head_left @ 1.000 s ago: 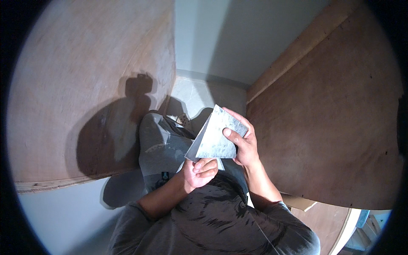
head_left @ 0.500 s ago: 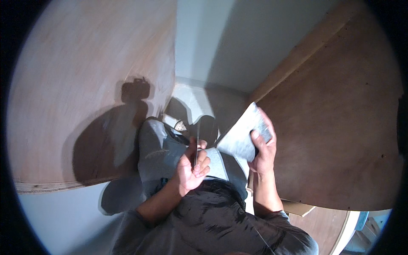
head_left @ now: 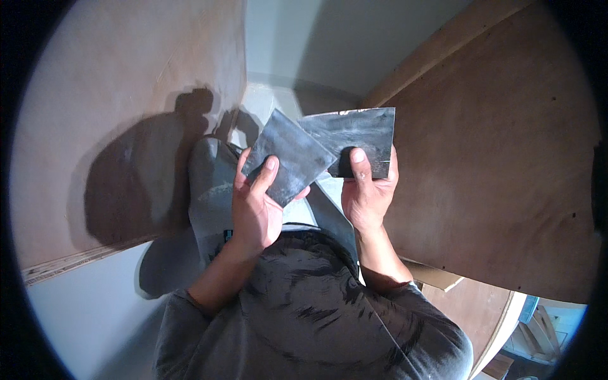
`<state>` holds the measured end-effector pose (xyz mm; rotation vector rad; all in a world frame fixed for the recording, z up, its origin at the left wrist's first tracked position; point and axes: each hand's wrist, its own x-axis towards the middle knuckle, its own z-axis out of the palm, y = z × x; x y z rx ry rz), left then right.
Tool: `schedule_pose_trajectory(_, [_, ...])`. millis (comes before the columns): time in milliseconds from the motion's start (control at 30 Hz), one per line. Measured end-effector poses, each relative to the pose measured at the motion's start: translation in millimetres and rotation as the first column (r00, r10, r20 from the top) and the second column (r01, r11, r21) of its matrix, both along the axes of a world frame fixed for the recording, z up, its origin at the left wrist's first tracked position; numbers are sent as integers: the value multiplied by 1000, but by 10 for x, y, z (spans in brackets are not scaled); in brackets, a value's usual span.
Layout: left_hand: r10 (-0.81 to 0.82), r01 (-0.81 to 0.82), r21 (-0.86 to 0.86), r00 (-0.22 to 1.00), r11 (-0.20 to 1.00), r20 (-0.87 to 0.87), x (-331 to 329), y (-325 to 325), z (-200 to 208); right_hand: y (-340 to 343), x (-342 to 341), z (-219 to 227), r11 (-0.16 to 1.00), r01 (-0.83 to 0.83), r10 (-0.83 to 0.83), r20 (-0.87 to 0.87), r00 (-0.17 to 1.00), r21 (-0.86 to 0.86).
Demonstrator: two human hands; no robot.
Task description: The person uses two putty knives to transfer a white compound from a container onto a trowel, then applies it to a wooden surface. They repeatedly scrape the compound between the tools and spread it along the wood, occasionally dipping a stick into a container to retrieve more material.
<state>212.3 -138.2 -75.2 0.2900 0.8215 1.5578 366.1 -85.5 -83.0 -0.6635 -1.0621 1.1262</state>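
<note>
My left hand (head_left: 256, 202) is closed on a thin dark grey square sheet (head_left: 292, 155), its thumb flat on the smudged face and its fingers behind. My right hand (head_left: 368, 199) grips a second dark grey sheet (head_left: 364, 130) the same way, thumb in front. This one has a pale, uneven top edge and whitish smears. The left sheet is tilted corner-up, and its right corner overlaps the lower left of the other; whether they touch I cannot tell. Both are held up in front of my body, above my lap.
Large brown wooden panels stand close on the left (head_left: 145, 69) and right (head_left: 481, 171). A pale wall (head_left: 278, 44) is ahead. At the lower right are a piece of cardboard (head_left: 437, 276) and several wood strips (head_left: 538, 332). My grey-clad knee (head_left: 209, 164) is near the left panel.
Both hands have risen and come closer together. The left sheet, edge-on before, has turned to show its face; the right sheet has turned from a bright, glaring side to a dark one.
</note>
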Motion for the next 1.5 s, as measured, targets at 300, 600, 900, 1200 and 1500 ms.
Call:
schedule_pose_trajectory(300, [6, -6, -14, 999, 1000, -42, 2, 51, -77, 27, 84, -52, 997, -73, 71, 323, 944, -6])
schedule_pose_trajectory(600, [-50, 50, -6, 995, 999, -81, -136, 116, -66, 69, 254, 162, 864, -307, 474, 438, 764, -399])
schedule_pose_trajectory(900, [34, 28, 132, 896, 991, -442, -287, 178, -139, 169, 529, 246, 985, -127, 165, 859, 484, -118])
schedule_pose_trajectory(1200, [258, -54, 255, 334, 965, -907, -79, 134, 5, -76, 403, 94, 951, -129, -245, 940, 237, 280])
schedule_pose_trajectory(1500, [217, -15, 220, 242, 975, -946, 89, 57, -39, -78, 444, 24, 958, -107, -226, 933, 280, 265])
